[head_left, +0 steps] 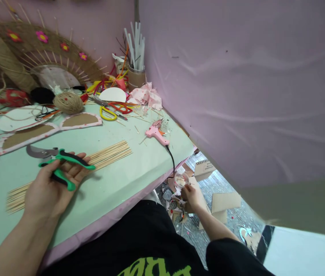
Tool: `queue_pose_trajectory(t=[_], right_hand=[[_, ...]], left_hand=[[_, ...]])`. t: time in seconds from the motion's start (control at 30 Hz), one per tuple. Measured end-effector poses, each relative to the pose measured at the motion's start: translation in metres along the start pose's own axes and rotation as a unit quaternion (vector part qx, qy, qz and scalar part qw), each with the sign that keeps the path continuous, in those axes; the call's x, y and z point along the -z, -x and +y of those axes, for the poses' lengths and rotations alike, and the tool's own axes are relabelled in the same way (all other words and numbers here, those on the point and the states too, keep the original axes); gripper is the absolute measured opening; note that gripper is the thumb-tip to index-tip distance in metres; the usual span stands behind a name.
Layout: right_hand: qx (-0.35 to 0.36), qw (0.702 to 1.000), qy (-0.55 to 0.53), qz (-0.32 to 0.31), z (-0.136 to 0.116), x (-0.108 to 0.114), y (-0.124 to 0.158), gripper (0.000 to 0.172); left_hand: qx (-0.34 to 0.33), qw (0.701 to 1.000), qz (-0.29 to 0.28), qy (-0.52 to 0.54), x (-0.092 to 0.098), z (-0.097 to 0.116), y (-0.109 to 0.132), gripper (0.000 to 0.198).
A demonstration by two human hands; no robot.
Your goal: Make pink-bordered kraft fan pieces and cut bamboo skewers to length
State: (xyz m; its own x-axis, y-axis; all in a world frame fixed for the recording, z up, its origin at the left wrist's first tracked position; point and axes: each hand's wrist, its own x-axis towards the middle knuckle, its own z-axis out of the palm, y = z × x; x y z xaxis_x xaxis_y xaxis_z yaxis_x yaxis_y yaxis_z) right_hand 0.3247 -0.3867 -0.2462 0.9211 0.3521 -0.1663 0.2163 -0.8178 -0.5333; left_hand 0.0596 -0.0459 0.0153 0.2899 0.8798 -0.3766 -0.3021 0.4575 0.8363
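Note:
My left hand [55, 188] is palm up above the table, holding green-handled pruning shears [61, 155] between thumb and fingers, their blades pointing left and parted. Under that hand lies a bundle of thin bamboo sticks [112, 154], partly hidden by it. Past the table's right edge, my right hand [191, 195] hangs low over the floor with its fingers pinched together. What it holds, if anything, I cannot make out. Just beyond its fingertips is a round clear container [181, 179] with pale bits inside; whether they touch is unclear.
A pink glue gun [158, 135] with a black cord rests near the table's right side. Scissors [108, 113], a twine ball [68, 102] and fabric-edged cardboard pieces [82, 121] lie behind. A decorated fan [30, 42] leans at the back. Cardboard scraps [225, 202] litter the floor beside a draped wall.

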Motion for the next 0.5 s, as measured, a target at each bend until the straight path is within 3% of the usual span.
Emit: queue_pose_trajectory(t=[0.13,0.33,0.5], right_hand=[[-0.043,0.998,-0.006,0.043,0.012,-0.016,-0.030,0.026],[-0.139,0.984,0.000,0.112,0.057,-0.010,-0.067,0.033],[-0.181,0.975,-0.008,0.128,0.068,-0.017,-0.097,0.030]], left_hand=[[-0.008,1.000,0.022,-0.017,-0.006,-0.002,0.000,0.021],[-0.016,0.997,0.059,-0.050,-0.016,-0.003,0.001,0.023],[-0.027,0.993,0.095,-0.061,-0.024,-0.004,0.001,0.025]])
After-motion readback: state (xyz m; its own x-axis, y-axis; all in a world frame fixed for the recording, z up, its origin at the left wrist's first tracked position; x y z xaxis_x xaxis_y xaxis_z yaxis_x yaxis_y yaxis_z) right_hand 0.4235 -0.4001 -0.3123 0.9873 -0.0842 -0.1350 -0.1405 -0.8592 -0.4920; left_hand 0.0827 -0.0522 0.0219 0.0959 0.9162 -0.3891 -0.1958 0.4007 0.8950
